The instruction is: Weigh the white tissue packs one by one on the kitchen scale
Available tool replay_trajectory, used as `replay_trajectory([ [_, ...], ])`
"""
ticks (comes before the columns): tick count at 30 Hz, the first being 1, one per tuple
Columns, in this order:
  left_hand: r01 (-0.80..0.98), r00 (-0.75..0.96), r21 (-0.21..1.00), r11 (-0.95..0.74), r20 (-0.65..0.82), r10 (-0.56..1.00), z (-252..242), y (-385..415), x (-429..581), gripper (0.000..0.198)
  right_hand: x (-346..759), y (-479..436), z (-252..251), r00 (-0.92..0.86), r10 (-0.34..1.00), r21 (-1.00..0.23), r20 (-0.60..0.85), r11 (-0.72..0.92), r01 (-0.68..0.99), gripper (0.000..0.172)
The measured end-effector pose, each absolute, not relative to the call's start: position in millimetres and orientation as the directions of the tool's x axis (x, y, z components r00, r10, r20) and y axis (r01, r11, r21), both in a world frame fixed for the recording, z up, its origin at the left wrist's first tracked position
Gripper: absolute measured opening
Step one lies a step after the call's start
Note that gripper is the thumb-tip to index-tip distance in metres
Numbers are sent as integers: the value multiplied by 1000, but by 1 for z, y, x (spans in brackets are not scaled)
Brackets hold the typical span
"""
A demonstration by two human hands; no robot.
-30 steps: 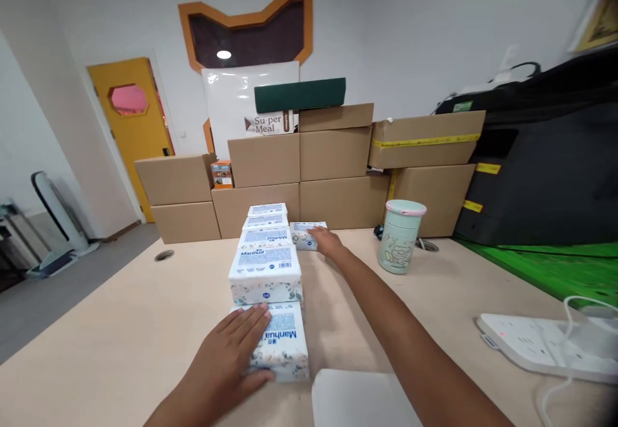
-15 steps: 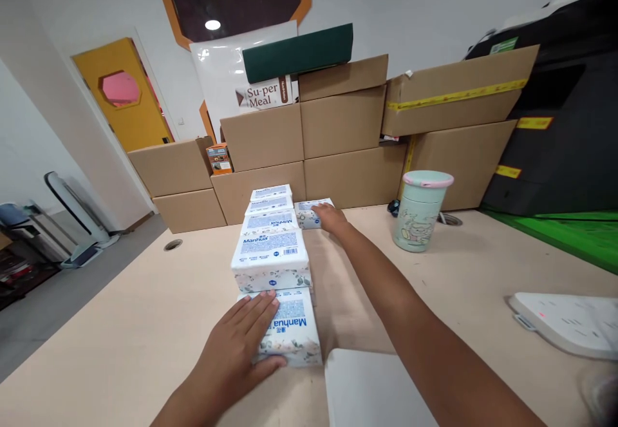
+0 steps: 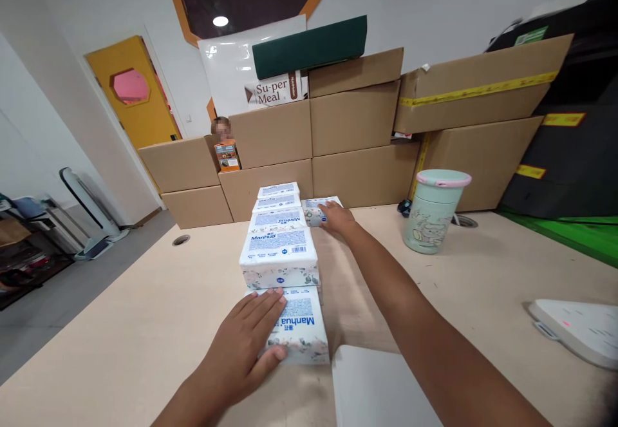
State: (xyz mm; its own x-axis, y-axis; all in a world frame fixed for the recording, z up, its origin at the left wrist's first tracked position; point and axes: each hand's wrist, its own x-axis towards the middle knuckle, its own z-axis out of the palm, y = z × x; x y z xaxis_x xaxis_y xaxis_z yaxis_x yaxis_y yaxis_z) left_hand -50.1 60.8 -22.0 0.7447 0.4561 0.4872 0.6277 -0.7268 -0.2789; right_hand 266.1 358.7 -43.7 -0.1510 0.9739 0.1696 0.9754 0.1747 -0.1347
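Note:
Several white tissue packs printed "Manhua" in blue run away from me across the table in a row. My left hand (image 3: 248,343) lies over the left part of the nearest tissue pack (image 3: 302,324), fingers stretched across its top and thumb at its front edge. Directly behind it sits a higher-standing tissue pack (image 3: 277,250). My right hand (image 3: 335,216) reaches to the far end, fingers bent over the right end of another tissue pack (image 3: 313,213), which lies beside the row against the cardboard boxes. Its underside is hidden from me.
Stacked cardboard boxes (image 3: 360,172) wall off the table's back edge. A mint green cup (image 3: 432,214) with a pink rim stands right of my right arm. A white power strip (image 3: 579,330) lies at the right, and a white flat object (image 3: 376,388) at the front under my right forearm.
The view has shifted slightly, so most things appear a little further right. Both hands stay at the same tissue packs. A person's head now shows behind the boxes at the left.

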Motion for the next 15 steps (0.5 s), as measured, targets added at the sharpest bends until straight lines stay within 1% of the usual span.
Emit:
replay_trajectory([
  [3, 631, 744, -276, -725, 481, 464, -23, 60, -50, 64, 262, 355, -47, -132, 971, -136, 201, 161, 977, 63],
  [5, 641, 738, -269, -719, 473, 481, -25, 59, -50, 60, 259, 352, -50, -120, 966, -137, 228, 154, 979, 61],
  [9, 655, 720, -232, -719, 480, 501, -27, 58, -51, 55, 257, 347, -54, -110, 963, -135, 245, 146, 980, 60],
  [15, 632, 708, -130, -764, 497, 502, -20, 54, -51, 53, 255, 343, -52, -95, 969, -134, 227, 128, 983, 62],
])
